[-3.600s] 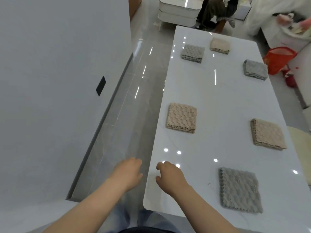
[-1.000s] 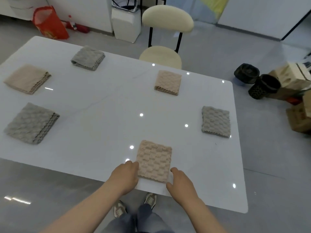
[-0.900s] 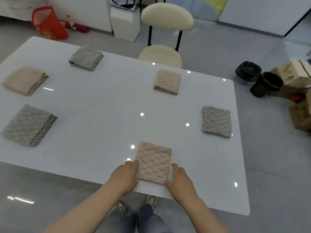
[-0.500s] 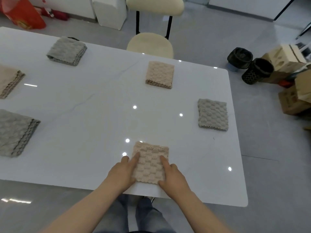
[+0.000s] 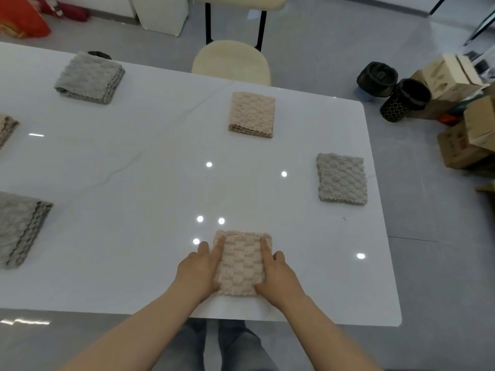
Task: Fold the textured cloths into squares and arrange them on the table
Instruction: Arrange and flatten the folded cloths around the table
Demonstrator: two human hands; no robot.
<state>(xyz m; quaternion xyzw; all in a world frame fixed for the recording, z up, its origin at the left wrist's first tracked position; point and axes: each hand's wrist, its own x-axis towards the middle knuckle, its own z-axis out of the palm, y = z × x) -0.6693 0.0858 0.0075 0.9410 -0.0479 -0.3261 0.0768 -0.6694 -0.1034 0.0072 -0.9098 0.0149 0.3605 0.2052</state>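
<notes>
My left grip (image 5: 198, 269) and right grip (image 5: 280, 274) lie either side of the folded beige cloth (image 5: 241, 263) between them on the worktop (image 5: 134, 236). Fingers straight and apart, index fingers pressing its top, clamping nothing. Grey cloth (image 5: 340, 178) ahead-right of right grip. Second beige cloth (image 5: 251, 113) straight ahead, well apart.

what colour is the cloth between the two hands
The cloth is beige, with a raised checkered texture; the head view shows it clearly.
</notes>
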